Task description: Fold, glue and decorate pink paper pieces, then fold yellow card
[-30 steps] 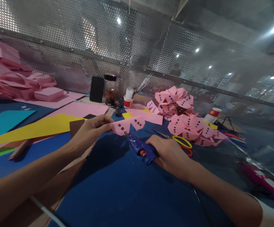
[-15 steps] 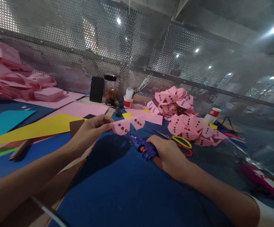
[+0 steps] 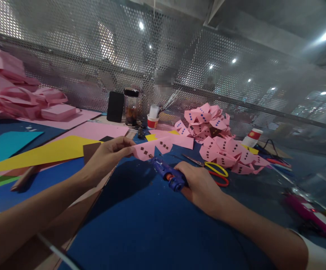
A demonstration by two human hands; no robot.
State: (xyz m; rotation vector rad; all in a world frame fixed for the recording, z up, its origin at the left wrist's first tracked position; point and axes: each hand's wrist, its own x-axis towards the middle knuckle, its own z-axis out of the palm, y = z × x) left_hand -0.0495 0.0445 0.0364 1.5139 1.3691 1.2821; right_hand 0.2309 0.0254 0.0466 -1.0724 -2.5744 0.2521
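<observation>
My left hand (image 3: 114, 152) pinches the left end of a pink paper piece (image 3: 167, 145) that bears small dark squares and has a notched lower edge. My right hand (image 3: 199, 183) is wrapped around a blue glue gun (image 3: 167, 174). The gun's nozzle meets the paper's lower edge near the left group of squares; whether it touches cannot be told. Just beyond my right hand lie scissors (image 3: 217, 169) with yellow and red handles. A pile of similar pink paper pieces (image 3: 229, 152) with dark and blue squares lies behind them.
Yellow card (image 3: 53, 152) and turquoise card (image 3: 14, 144) lie on the left. Pink folded paper (image 3: 14, 90) is heaped behind. A lidded jar (image 3: 131, 108), a black upright slab (image 3: 115, 107) and paper cups (image 3: 152, 122) stand along the perforated metal screen. A magenta tool (image 3: 311, 215) lies right.
</observation>
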